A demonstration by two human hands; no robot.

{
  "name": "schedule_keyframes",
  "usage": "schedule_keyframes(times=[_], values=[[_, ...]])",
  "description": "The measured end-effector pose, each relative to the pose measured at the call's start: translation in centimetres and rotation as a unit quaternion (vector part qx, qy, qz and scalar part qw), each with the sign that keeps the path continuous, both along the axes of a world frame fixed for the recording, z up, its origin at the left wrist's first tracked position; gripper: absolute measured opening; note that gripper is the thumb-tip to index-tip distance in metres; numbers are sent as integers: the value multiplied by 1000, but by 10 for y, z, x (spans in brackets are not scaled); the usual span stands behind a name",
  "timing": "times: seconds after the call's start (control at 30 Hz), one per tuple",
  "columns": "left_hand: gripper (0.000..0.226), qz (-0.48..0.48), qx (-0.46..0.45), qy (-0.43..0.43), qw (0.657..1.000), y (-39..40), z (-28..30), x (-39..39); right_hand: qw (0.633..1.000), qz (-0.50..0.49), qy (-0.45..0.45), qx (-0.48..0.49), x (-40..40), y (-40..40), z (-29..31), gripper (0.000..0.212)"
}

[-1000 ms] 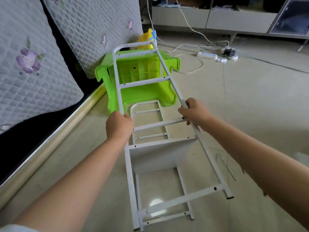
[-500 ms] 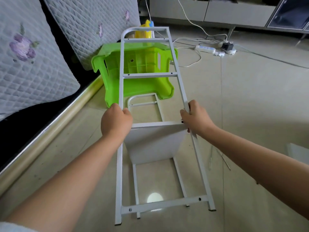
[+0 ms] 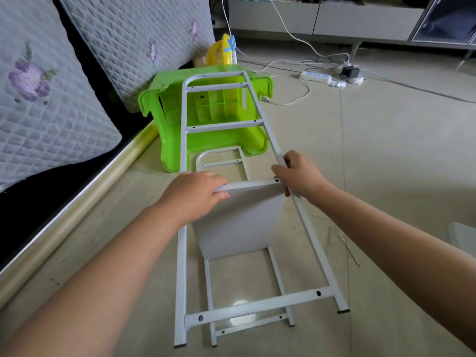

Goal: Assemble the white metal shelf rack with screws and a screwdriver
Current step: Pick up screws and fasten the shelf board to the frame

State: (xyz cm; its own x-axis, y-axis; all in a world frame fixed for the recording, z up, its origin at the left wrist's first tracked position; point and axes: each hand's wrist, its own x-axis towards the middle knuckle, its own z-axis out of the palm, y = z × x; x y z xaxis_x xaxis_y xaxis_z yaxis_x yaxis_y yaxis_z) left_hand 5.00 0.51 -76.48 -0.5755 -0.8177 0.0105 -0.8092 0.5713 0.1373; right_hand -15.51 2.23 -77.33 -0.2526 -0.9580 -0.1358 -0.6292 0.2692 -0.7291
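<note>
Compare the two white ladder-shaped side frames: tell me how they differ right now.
The upper side frame is held up off the floor, while the lower side frame lies flat on the tiles. The right hand grips the upper side frame's rail; no hand touches the lower side frame. The shelf panel stands between them. Both are white metal with rungs and screw holes.

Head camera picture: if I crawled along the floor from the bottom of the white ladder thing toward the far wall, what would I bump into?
Rack frame's bottom crossbar → white shelf panel → green plastic stool → yellow bottle → grey cabinet along the far wall.
</note>
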Motion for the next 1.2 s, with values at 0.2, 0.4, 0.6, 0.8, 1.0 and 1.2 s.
schedule_keyframes(times=[0.2, 0.4, 0.6, 0.8, 1.0, 1.2], values=[[35, 16, 12, 40, 999, -6, -6, 2, 1000, 2, 8, 3, -1, -7, 0, 20], [35, 15, 41, 61, 997, -7, -5, 1, 1000, 6, 13, 8, -3, -6, -1, 25], [37, 23, 40, 76, 996, -5, -5, 0, 1000, 16, 22, -2, -5, -9, 1, 22], [34, -3, -19, 25, 999, 2, -7, -1, 999, 8, 15, -38, -5, -5, -6, 21], [31, 4, -54, -14, 998, -6, -8, -5, 998, -5, 13, -65, -3, -14, -7, 31], [31, 23, -18, -15, 999, -19, -7, -7, 997, -23, -47, -58, -4, -29, -6, 33]])
